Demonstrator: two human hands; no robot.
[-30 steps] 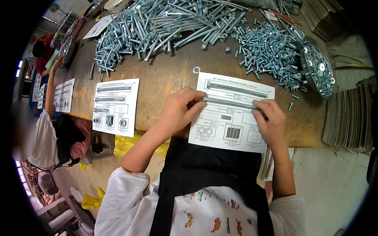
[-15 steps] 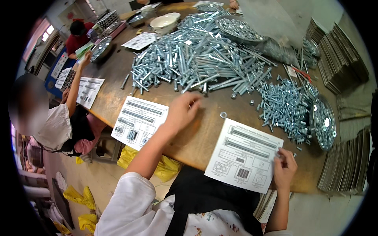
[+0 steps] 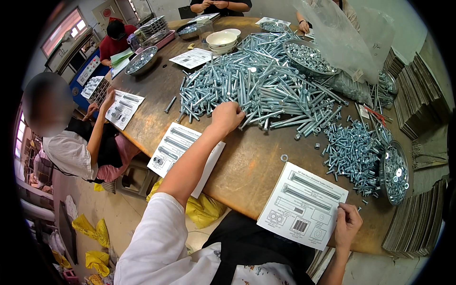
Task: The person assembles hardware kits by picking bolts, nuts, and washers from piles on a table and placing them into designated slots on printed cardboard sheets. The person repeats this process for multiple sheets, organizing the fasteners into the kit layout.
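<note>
The left hand (image 3: 227,116) reaches far over the worktop (image 3: 247,161), fingers closing on long bolts (image 3: 256,85); the right hand (image 3: 347,224) pinches the near printed card (image 3: 303,205).

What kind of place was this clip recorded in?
Probably a small hardware packing workshop: a big pile of long bolts on a shared wooden table, printed sheets, metal bowls of washers, several people seated around.

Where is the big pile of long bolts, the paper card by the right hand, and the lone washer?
pile of long bolts (image 3: 256,90), head view, middle of the heap.
paper card (image 3: 304,206), head view, centre of the sheet.
washer (image 3: 284,157), head view, on its ring.
</note>
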